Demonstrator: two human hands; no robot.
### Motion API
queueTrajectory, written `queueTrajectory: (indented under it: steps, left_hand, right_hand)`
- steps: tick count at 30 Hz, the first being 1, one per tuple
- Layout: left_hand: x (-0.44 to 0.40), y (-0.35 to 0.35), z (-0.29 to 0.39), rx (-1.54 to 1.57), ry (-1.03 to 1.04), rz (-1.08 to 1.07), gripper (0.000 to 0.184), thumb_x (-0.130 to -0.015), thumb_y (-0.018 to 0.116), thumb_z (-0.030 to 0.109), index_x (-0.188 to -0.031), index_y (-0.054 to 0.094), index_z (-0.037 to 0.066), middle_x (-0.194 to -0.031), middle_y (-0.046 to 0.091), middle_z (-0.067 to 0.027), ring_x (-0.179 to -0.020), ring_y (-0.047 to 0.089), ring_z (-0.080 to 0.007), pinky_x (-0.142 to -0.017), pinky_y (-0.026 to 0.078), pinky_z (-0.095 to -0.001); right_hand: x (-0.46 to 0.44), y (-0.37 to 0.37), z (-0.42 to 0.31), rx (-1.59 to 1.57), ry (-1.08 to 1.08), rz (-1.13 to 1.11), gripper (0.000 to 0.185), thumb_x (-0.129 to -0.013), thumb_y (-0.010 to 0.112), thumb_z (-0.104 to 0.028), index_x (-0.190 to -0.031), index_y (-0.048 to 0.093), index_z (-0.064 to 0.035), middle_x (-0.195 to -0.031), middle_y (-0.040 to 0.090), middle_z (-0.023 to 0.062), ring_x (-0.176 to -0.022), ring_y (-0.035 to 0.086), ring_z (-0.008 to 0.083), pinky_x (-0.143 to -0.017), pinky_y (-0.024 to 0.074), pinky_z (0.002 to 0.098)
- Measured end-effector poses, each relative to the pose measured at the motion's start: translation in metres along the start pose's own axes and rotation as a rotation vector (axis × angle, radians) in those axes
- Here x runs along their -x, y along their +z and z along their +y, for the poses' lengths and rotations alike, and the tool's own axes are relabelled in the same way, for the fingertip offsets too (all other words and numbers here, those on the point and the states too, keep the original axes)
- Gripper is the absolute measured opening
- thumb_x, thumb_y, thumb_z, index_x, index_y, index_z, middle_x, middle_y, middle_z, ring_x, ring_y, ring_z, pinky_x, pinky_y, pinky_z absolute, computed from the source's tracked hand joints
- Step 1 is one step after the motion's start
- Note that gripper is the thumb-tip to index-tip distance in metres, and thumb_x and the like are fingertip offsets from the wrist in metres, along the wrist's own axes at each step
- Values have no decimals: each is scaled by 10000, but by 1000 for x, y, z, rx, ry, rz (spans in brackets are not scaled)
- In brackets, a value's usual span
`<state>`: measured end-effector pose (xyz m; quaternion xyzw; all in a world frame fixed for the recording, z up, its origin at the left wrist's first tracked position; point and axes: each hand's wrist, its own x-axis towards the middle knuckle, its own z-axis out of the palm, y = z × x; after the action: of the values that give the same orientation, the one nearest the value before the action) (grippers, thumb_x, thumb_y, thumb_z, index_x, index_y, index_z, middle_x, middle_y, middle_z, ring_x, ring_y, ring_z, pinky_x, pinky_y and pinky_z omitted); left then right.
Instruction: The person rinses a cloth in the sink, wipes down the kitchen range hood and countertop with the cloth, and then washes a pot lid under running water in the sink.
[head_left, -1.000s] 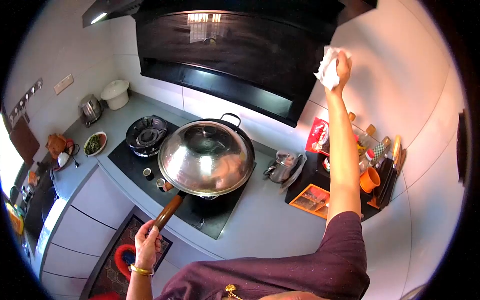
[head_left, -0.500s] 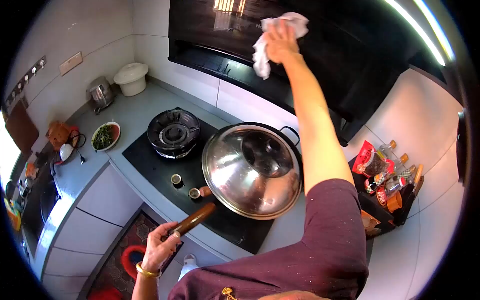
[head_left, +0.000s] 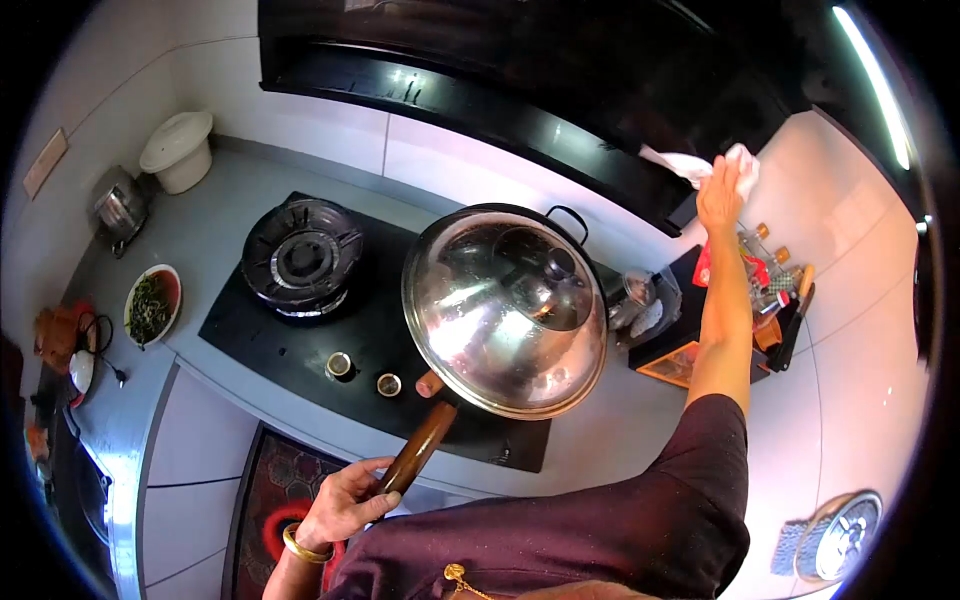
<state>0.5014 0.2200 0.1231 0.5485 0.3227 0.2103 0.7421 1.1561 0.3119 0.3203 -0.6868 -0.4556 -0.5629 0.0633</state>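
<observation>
My right hand is closed on a white cloth, pressed near the lower right corner of the black range hood. My left hand grips the near end of a brown wooden handle, in front of the stove. The handle's far end reaches close to the wok's rim; what it belongs to, I cannot tell. A domed steel lid with a dark knob covers the wok on the right burner. A shorter wooden handle stub shows below the lid.
Left of the wok is a bare black burner, with two knobs on the black stove top. A plate of greens, a white lidded pot and a steel pot stand left. Seasoning bottles and a knife are right.
My right hand has moved the cloth right and down, from the hood's front to its lower right corner. The view has turned right. My left hand still holds the wooden handle.
</observation>
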Motion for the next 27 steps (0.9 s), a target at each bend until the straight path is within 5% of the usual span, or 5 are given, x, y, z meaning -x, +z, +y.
queueTrajectory:
  steps: [8,12,14,24,27]
  left_hand:
    - [-8,-12,19,127,-104,66,462,-781,640,23,-1209,475,-30,-764,615,-61,-654,550,-76,-584,434,-205]
    - [-7,-16,25,37,-121,89,446,-762,634,-8,-1180,489,-58,-828,622,-82,-707,557,-89,-613,447,-217]
    - [-9,-17,11,70,-105,105,439,-764,648,22,-1175,506,-41,-782,615,-61,-673,540,-72,-583,431,-210]
    - [-2,-12,11,-2,-58,187,408,-806,649,116,-1174,528,-12,-756,609,-32,-667,524,-53,-591,432,-206]
    - [0,-14,17,-5,-137,133,433,-809,636,80,-1194,489,-50,-945,617,-76,-783,554,-99,-663,455,-230]
  right_hand:
    - [-110,9,-50,-234,905,385,544,-831,410,-162,-1262,275,143,-1387,201,307,-1281,160,479,-1059,110,526]
    - [-249,-22,-113,-207,957,447,502,-756,517,-267,-1081,503,115,-1239,378,263,-1121,361,410,-969,238,508]
    - [-288,-48,-190,-165,955,421,662,-723,556,-302,-1206,402,124,-1357,233,329,-1269,163,502,-1052,83,551]
    - [-260,-69,-380,-328,-437,449,405,-817,465,-241,-1168,515,-44,-1308,424,140,-1278,298,288,-1075,176,442]
    - [-233,-51,-343,-275,-692,-5,394,-844,478,-214,-1225,460,-117,-1303,432,44,-1211,386,209,-989,253,409]
